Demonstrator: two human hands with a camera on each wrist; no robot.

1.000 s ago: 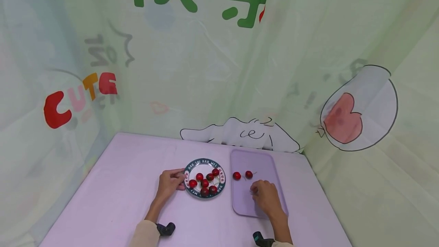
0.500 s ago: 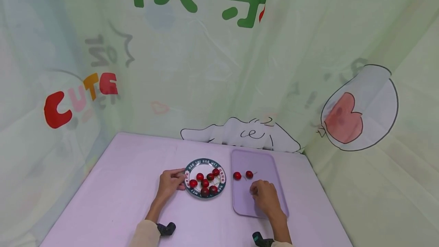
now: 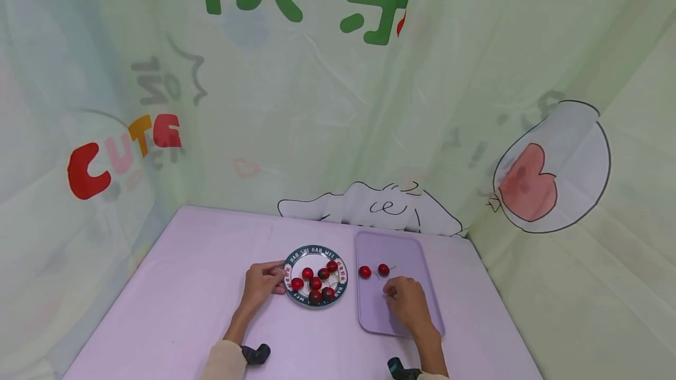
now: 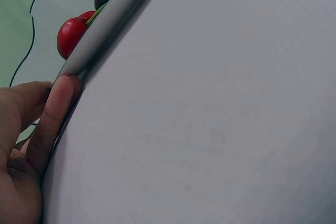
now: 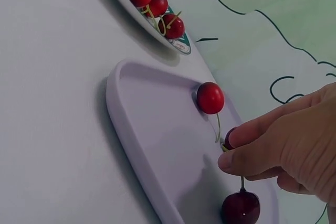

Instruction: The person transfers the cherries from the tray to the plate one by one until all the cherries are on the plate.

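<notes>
A round plate (image 3: 294, 301) with a dark green lettered border carries several red cherries (image 3: 315, 283). My left hand (image 3: 260, 281) holds its left rim between thumb and fingers, and the left wrist view shows a fingertip right at the plate's edge. My right hand (image 3: 409, 302) is over the lilac tray (image 3: 388, 245), thumb and fingers pinched together. In the right wrist view, a dark cherry (image 5: 240, 208) hangs by its stem (image 5: 242, 183) from those fingers; the hand hides it in the head view. Two more cherries lie on the tray, a red one (image 3: 365, 272) and a darker one (image 3: 383, 270).
The plate and tray stand side by side on a table with a pale lilac cover (image 3: 211, 263), a narrow gap between them. A printed curtain (image 3: 317, 104) rises right behind the table's back edge and along its sides.
My right hand has shifted very slightly to the left over the tray. The left hand, the plate and the cherries in view keep their places.
</notes>
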